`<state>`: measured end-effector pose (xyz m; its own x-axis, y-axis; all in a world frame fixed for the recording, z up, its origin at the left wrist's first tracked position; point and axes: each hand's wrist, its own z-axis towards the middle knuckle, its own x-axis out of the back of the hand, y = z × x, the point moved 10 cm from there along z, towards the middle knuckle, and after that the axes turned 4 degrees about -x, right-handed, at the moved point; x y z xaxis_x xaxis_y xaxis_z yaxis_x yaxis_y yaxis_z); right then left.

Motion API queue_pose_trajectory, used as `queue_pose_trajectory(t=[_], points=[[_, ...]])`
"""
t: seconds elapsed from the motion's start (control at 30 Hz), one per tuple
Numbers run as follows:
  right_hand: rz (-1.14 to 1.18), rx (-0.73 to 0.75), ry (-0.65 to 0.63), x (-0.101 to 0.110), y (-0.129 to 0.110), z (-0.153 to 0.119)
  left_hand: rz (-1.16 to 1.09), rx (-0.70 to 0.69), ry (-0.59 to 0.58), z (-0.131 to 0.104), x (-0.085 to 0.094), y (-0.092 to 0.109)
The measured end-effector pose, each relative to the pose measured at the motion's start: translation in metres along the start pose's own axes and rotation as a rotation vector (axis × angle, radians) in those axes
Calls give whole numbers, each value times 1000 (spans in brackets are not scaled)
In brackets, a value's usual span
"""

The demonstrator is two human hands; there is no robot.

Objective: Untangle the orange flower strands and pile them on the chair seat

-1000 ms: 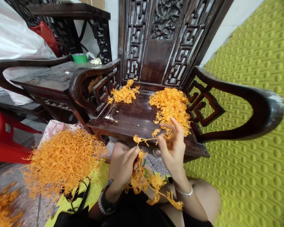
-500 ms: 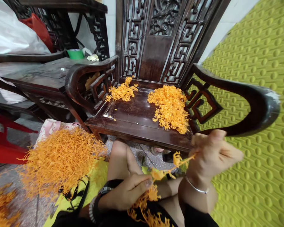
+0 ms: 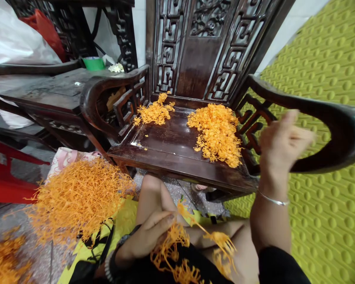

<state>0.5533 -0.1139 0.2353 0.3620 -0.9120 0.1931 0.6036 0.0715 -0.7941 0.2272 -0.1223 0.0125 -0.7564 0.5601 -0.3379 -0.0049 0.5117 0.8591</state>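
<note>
My left hand (image 3: 154,234) is closed low over my lap, gripping a bunch of orange plastic-looking flower strands (image 3: 177,234) that hang below and to the right of the fingers. One thin stem of the bunch ends in a frilly orange tuft (image 3: 221,240) above my thigh. My right hand (image 3: 285,144) is raised in front of the chair's right armrest, somewhat blurred, its fingers curled in and the thumb sticking out. Whatever those fingers hold, if anything, is hidden. No strand visibly joins the two hands.
The dark wooden chair (image 3: 177,157) bears a large orange pile (image 3: 217,134) and a smaller one (image 3: 156,110). A tangled orange heap (image 3: 83,201) sits at left by a pink-and-white bag (image 3: 65,156). A red stool (image 3: 6,173) and green tape roll (image 3: 94,63) are farther left.
My right hand has moved up and right, and the orange strand that stretched from it to my left hand is no longer joined to it. My left hand still grips the bunch.
</note>
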Motion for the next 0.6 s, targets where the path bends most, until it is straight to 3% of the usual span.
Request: queue_pose_trajectory(t=[0.13, 0.2, 0.27, 0.37, 0.43, 0.53, 0.6], points=[[-355, -46, -234, -62, 67, 4, -221, 33, 124, 14, -3, 4], [-446, -85, -312, -78, 95, 0, -318, 14, 125, 22, -11, 11], [-498, -71, -324, -82, 105, -9, -390, -10, 42, 29, -23, 20], [-330, 63, -275, -75, 79, -38, -490, -7, -176, 36, -46, 29], [27, 71, -373, -78, 54, -73, -568, 19, -279, 41, -56, 29], [617, -214, -776, -111, 20, -142, -679, 119, -427, 44, -71, 26], [838, -443, -917, -129, 3, -178, -730, 191, -517, 41, -82, 24]])
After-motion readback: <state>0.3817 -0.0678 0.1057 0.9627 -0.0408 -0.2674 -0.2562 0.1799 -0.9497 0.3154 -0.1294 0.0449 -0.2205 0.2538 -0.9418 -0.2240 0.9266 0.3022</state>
